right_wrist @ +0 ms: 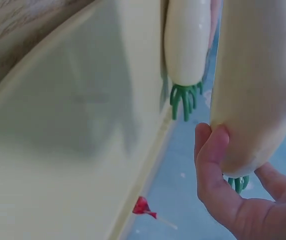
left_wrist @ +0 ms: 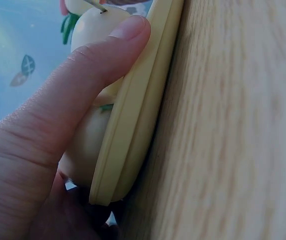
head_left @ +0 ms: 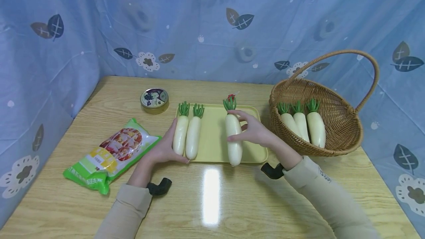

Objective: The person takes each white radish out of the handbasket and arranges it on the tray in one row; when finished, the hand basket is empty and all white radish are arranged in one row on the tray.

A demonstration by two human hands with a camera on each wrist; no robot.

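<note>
My right hand (head_left: pixel 250 130) (right_wrist: pixel 243 200) holds a white radish (head_left: pixel 234 139) (right_wrist: pixel 258 80) with green leaves between thumb and fingers, over the right part of the yellow tray (head_left: pixel 212 135) (left_wrist: pixel 115 150) (right_wrist: pixel 73 165). Two more radishes (head_left: pixel 180 132) (head_left: pixel 193 137) lie side by side at the tray's left end. Along the outer side of the leftmost one rests my left hand (head_left: pixel 164 148) (left_wrist: pixel 48 120), fingers extended, thumb against the tray's near rim. Its fingers are mostly hidden in the left wrist view.
A wicker basket (head_left: pixel 345 135) with a tall handle holds three radishes (head_left: pixel 316 130) at the right. Left of the tray are a green snack bag (head_left: pixel 116 154) and a round tin (head_left: pixel 154 100). A red-wrapped lollipop (head_left: pixel 231 97) (right_wrist: pixel 142 206) is by the tray's far edge.
</note>
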